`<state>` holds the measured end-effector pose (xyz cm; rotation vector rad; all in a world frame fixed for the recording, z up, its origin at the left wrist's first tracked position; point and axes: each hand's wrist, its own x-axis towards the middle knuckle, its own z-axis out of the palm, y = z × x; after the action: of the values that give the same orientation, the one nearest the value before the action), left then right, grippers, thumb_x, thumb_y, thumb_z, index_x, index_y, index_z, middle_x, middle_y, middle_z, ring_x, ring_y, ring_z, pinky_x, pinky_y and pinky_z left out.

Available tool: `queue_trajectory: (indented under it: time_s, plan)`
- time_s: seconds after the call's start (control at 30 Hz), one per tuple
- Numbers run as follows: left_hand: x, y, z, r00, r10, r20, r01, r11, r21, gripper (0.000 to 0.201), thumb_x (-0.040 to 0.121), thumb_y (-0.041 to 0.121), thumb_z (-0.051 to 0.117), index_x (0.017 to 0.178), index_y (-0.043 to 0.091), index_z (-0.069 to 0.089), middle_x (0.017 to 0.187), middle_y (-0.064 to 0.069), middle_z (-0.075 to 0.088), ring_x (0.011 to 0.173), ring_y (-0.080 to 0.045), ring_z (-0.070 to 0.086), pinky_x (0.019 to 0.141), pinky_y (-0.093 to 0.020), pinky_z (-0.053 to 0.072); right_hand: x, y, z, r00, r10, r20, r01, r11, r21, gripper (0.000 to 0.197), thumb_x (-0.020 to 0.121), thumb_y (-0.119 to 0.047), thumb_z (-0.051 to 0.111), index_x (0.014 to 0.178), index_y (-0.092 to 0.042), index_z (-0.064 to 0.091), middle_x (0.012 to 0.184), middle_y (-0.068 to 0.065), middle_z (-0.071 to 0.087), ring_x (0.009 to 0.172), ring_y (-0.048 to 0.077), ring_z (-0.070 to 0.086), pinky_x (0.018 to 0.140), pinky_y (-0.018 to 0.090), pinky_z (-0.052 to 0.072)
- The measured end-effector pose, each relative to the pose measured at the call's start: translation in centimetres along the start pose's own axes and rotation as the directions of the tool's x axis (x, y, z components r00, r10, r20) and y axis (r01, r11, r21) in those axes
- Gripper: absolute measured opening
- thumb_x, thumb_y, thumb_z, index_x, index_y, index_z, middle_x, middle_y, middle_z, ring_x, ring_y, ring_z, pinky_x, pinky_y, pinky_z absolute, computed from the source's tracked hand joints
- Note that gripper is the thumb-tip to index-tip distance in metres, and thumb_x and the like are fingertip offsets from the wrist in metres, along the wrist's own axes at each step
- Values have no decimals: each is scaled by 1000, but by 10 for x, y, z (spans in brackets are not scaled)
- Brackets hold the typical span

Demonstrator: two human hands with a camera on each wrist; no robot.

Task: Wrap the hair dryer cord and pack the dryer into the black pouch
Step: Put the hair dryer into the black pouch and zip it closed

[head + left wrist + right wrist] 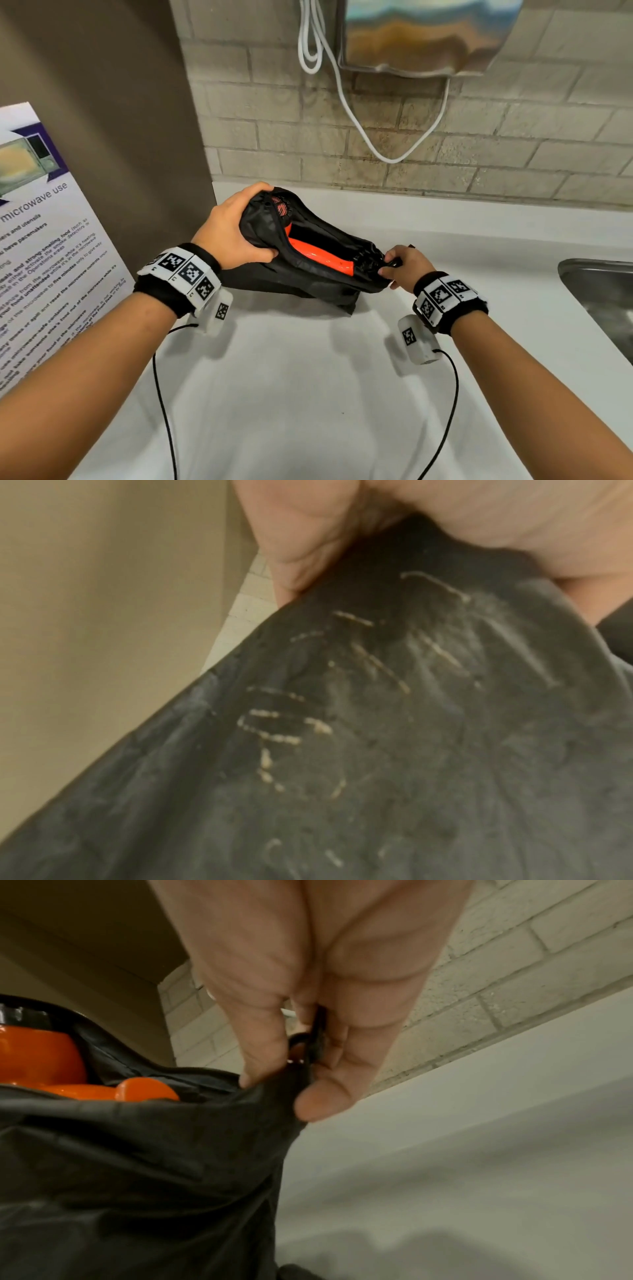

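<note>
The black pouch (329, 274) sits on the white counter (308, 394), its long zipper gaping. Inside lies the orange hair dryer (317, 253), its handle and grille showing through the gap. My left hand (236, 229) grips the pouch's far left end, fingers curled over the top and thumb below. My right hand (399, 265) pinches the black zipper pull (394, 263) at the pouch's right end. In the right wrist view the zipper pull (316, 1039) sits between thumb and fingers, above the pouch (154, 1164) and the dryer (143, 1092). The left wrist view is filled by the pouch fabric (377, 750).
A steel sink (603, 301) is set into the counter at the right. A brick wall carries a metal dispenser (424, 34) with a white cable (342, 96) hanging down. A microwave notice (44, 240) leans on the brown panel at left. Wrist-camera cables trail over the counter.
</note>
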<state>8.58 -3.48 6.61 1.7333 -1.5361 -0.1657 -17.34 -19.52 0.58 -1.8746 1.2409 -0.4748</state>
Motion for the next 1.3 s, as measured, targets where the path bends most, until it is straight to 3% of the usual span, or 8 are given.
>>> queue_trajectory:
  time_s: [0.13, 0.27, 0.43, 0.57, 0.8, 1.07, 1.17, 1.3]
  plan:
    - [-1, -1, -2, 1000, -25, -11, 24, 999, -22, 90, 47, 20, 81, 122, 44, 39, 115, 5, 55, 108, -15, 54, 97, -25, 41, -3, 0, -5, 997, -71, -12, 72, 995, 68, 30, 77, 8, 62, 73, -18, 48, 67, 2, 47, 54, 15, 50, 43, 10, 46]
    - [-1, -5, 1, 999, -36, -1, 36, 999, 2, 92, 49, 15, 84, 116, 56, 35, 122, 2, 55, 112, -15, 53, 100, -28, 41, -7, -4, -6, 986, -117, -121, 134, 980, 144, 39, 81, 17, 41, 94, -19, 44, 72, 1, 41, 58, 17, 45, 55, 24, 53]
    - [-5, -9, 6, 1000, -28, 13, 28, 1000, -2, 93, 48, 15, 84, 111, 60, 32, 123, 3, 54, 112, -15, 52, 100, -29, 41, -5, -19, -14, 944, -107, -312, 169, 969, 180, 45, 76, 14, 27, 79, -27, 43, 75, -4, 40, 72, 25, 43, 62, 35, 43]
    - [-5, -15, 12, 999, -33, -19, 32, 998, -56, 92, 49, 14, 85, 110, 58, 33, 113, 9, 56, 105, -10, 55, 96, -23, 43, -7, -32, -26, 908, -184, -376, 242, 963, 115, 31, 80, 8, 36, 84, -22, 43, 71, -4, 39, 66, 19, 40, 57, 19, 36]
    - [-12, -20, 23, 998, -53, -16, 49, 984, -173, 88, 51, 0, 84, 112, 43, 37, 102, 22, 52, 92, 20, 51, 78, 8, 32, -19, -37, -35, 980, -163, 113, 186, 954, -237, 30, 67, -16, 79, 92, -17, 63, 95, 9, 55, 86, 22, 54, 76, 25, 39]
    - [-13, -26, 26, 998, -57, 5, 57, 961, -272, 84, 57, 3, 83, 119, 35, 37, 108, 17, 53, 98, 11, 54, 82, 3, 37, -21, -36, -24, 869, -394, -298, 358, 918, -169, 14, 82, -1, 61, 93, 0, 69, 93, 8, 45, 90, 20, 47, 89, 22, 37]
    - [-16, -25, 29, 994, -85, -62, 56, 923, -381, 55, 74, 0, 71, 115, 22, 43, 101, 18, 55, 87, 23, 53, 80, 3, 38, -23, -41, -20, 858, -354, -372, 370, 928, -28, 18, 84, 2, 56, 97, 1, 68, 94, 7, 51, 88, 21, 52, 93, 34, 46]
    - [-15, -25, 32, 962, -153, -227, 34, 889, -456, 14, 88, 5, 56, 100, 12, 55, 85, 11, 58, 73, 14, 56, 77, -9, 43, -23, -38, -19, 866, -293, -405, 333, 943, 29, 18, 84, 2, 57, 98, -1, 68, 95, 7, 53, 85, 22, 54, 90, 42, 51]
